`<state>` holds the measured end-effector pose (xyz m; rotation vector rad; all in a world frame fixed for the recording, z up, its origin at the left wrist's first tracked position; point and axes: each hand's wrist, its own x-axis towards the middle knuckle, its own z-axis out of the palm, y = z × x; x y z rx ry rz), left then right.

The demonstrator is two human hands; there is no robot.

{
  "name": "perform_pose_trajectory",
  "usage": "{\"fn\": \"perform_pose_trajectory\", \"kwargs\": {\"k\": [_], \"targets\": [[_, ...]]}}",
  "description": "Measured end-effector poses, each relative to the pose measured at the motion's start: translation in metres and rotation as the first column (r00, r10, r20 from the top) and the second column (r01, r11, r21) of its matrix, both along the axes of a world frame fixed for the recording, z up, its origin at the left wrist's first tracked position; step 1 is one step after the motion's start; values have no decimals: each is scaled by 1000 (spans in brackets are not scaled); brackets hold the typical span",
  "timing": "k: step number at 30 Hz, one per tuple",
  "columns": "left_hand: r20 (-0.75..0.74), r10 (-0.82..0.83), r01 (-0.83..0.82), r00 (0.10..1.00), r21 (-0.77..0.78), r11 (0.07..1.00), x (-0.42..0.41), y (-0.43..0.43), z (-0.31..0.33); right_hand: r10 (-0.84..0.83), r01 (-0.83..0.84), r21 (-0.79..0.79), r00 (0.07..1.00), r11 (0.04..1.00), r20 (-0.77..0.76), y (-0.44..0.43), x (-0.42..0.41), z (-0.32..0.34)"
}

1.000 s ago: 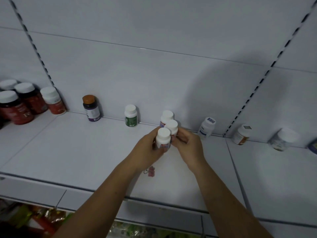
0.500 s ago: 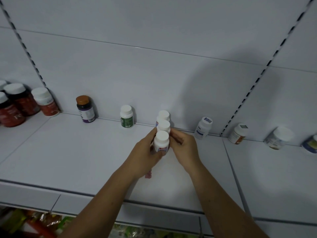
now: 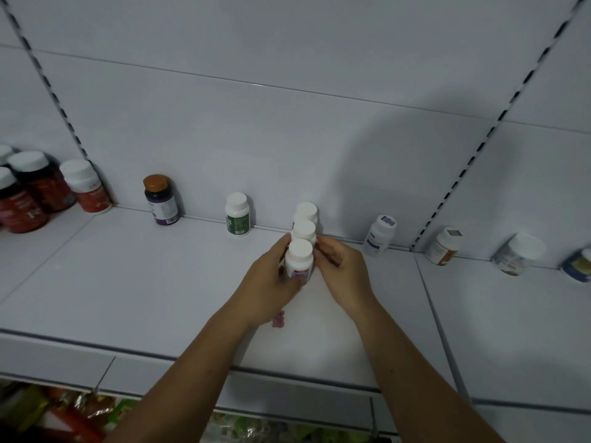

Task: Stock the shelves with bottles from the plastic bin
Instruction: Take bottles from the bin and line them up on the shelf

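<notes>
Centrally, front white bottle (image 3: 299, 262) at mid shelf (image 3: 128, 282), first of three white-capped bottles in file toward back wall. Middle bottle (image 3: 303, 231) and rear bottle (image 3: 306, 211) mostly hidden behind it. Left hand (image 3: 268, 282) fingers curled round its left side, right hand (image 3: 343, 271) fingers curled against its right. Base hidden, so resting or lifted unclear. Label shows red and blue band, writing unreadable. Pink object (image 3: 278, 321) half hidden under left wrist. Green-label bottle (image 3: 237, 214) at left and tilted blue-label bottle (image 3: 379, 236) at right, text illegible. Red bottles (image 3: 28, 193) cut off at left edge.
</notes>
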<state>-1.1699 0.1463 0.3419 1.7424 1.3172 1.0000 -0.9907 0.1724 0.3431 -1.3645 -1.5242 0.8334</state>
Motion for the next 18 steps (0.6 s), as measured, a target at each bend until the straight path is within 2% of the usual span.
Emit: {"fn": "perform_pose_trajectory", "kwargs": {"k": [6,10,12,14,18], "targets": [[-4,9,-9,1000,-35,999,0,-1,1,-104,103,-24,993,994,-51,-16,7,6],[-35,60,-63,998,-84,994,-10,-15,15,-95,94,-18,995,995,-40,-36,14,25],[-84,124,-127,989,-22,992,-19,-30,29,-42,42,19,999,999,10,-48,19,36],[-201,205,-193,958,78,978,-29,-50,44,47,-52,50,994,997,100,-62,21,47],[-419,373,-294,828,242,925,-48,-107,71,274,-320,107,911,941,307,-89,18,71]]}}
